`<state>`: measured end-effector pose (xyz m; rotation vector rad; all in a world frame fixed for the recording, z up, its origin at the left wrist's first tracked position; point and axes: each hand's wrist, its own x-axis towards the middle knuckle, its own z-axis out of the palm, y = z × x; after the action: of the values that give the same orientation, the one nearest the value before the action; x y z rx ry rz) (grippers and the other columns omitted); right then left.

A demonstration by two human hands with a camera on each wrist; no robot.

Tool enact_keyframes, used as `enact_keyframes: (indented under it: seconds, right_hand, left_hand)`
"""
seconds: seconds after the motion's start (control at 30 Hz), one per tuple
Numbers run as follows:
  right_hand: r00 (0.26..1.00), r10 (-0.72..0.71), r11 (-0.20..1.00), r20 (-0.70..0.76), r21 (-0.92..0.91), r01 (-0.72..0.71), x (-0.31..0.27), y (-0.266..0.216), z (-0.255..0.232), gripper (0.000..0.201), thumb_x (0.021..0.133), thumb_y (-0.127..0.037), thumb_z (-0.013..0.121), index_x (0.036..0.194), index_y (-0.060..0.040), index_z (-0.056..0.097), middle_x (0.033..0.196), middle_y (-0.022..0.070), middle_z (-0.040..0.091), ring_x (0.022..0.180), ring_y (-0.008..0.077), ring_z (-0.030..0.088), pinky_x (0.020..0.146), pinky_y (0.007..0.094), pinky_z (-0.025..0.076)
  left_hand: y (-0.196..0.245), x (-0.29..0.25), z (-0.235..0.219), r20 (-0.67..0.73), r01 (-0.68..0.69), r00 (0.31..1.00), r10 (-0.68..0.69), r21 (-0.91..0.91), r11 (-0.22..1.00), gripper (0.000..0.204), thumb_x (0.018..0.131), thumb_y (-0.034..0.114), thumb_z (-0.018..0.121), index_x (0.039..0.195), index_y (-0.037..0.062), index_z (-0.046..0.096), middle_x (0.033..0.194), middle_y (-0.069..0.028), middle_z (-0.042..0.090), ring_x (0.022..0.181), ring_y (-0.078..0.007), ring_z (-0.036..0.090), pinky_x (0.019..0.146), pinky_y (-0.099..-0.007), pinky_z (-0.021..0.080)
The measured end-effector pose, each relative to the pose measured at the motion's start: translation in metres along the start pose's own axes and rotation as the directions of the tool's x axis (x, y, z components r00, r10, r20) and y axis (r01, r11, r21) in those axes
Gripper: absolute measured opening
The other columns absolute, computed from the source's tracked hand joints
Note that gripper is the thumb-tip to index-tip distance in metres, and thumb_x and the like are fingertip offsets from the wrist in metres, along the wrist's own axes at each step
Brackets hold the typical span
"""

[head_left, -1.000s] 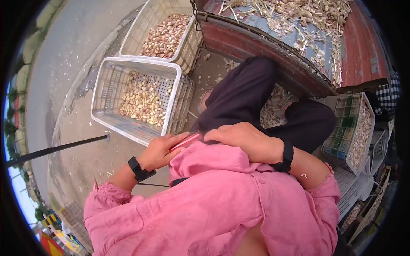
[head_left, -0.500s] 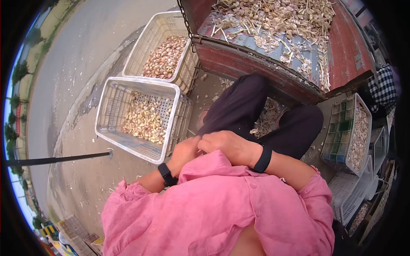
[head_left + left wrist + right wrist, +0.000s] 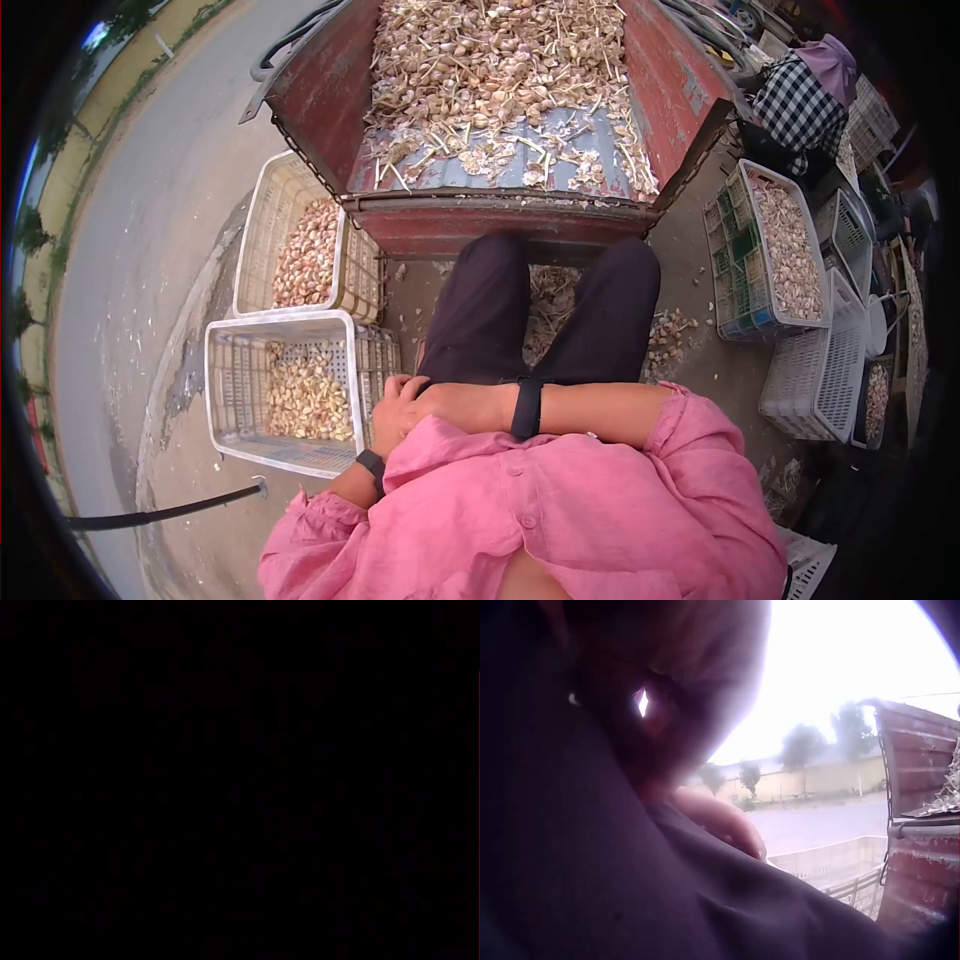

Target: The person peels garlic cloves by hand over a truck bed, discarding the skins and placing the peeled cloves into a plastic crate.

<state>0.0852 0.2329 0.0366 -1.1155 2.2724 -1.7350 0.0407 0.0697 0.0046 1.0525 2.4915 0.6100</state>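
Note:
In the head view, both hands meet at the left side of the lap, by the top of the dark trousers. My right hand reaches across the body and overlaps my left hand, which lies at the hem of the pink shirt. The undersides of both hands are hidden, and I cannot tell what they hold. In the right wrist view, a fingertip shows close over dark cloth, with a dim, blurred hand above it. The left wrist view is black.
A red trailer heaped with garlic stands ahead of the knees. Two pale crates, the nearer crate and the farther crate, hold cloves on the left. More crates line the right, near a person in checked cloth.
One second ago the left hand held a flat red-and-white thing at the waist; it is now out of sight. The hands have come together leftward, and the head view has turned toward the trailer.

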Motion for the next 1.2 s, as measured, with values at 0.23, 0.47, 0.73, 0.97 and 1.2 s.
enact_keyframes:
  seconds: [0.23, 0.47, 0.73, 0.97, 1.2]
  right_hand:
    - [0.994, -0.065, 0.998, -0.083, -0.003, 0.065, -0.002, -0.012, -0.004, 0.008, 0.078, -0.01, 0.046, 0.074, -0.0039, 0.048, 0.07, 0.01, 0.052, 0.067, 0.0255, 0.054, 0.059, 0.0304, 0.042]
    - [0.991, -0.129, 0.992, -0.024, 0.0, 0.129, 0.004, -0.02, -0.002, 0.011, 0.078, -0.01, 0.045, 0.069, -0.0042, 0.045, 0.066, 0.0094, 0.048, 0.064, 0.026, 0.051, 0.059, 0.0314, 0.041]
    - [0.997, 0.039, 0.999, 0.064, -0.034, -0.037, -0.005, -0.004, 0.005, 0.012, 0.076, -0.011, 0.047, 0.067, -0.003, 0.046, 0.068, 0.0109, 0.051, 0.066, 0.0271, 0.053, 0.06, 0.0328, 0.041]
    - [0.976, 0.216, 0.976, -0.019, -0.01, -0.216, -0.008, 0.011, 0.003, 0.013, 0.075, -0.014, 0.049, 0.075, -0.0025, 0.055, 0.073, 0.0151, 0.057, 0.071, 0.0305, 0.056, 0.063, 0.0334, 0.042]
    - [0.95, 0.285, 0.959, -0.13, 0.03, -0.283, -0.017, 0.002, -0.023, 0.02, 0.077, -0.016, 0.046, 0.084, -0.0026, 0.058, 0.078, 0.015, 0.06, 0.072, 0.0302, 0.057, 0.065, 0.0359, 0.043]
  left_hand:
    - [-0.026, -0.015, -0.021, 0.119, -0.18, 0.963, 0.241, -0.378, 0.908, 0.041, 0.07, 0.028, 0.06, 0.105, 0.0077, 0.054, 0.109, -0.0135, 0.05, 0.092, -0.0313, 0.052, 0.078, -0.0366, 0.042]
    - [-0.05, 0.001, 0.02, -0.062, -0.321, 0.947, 0.315, -0.135, 0.937, 0.035, 0.065, 0.019, 0.06, 0.096, 0.0052, 0.055, 0.099, -0.013, 0.051, 0.093, -0.0308, 0.048, 0.08, -0.0345, 0.04]
    - [-0.02, 0.007, 0.01, -0.161, -0.212, 0.966, 0.204, -0.037, 0.977, 0.018, 0.065, 0.01, 0.055, 0.082, 0.0038, 0.051, 0.085, -0.0124, 0.048, 0.083, -0.0297, 0.048, 0.069, -0.0352, 0.04]
    - [-0.032, 0.017, 0.019, -0.109, -0.127, 0.985, 0.136, 0.082, 0.988, 0.012, 0.07, 0.013, 0.051, 0.079, 0.0048, 0.052, 0.078, -0.0128, 0.047, 0.076, -0.031, 0.049, 0.064, -0.0375, 0.04]
    - [-0.025, 0.001, -0.051, 0.357, -0.188, 0.913, 0.196, -0.059, 0.98, 0.022, 0.073, 0.007, 0.051, 0.094, 0.0046, 0.057, 0.086, -0.012, 0.058, 0.082, -0.0302, 0.056, 0.068, -0.0356, 0.045]
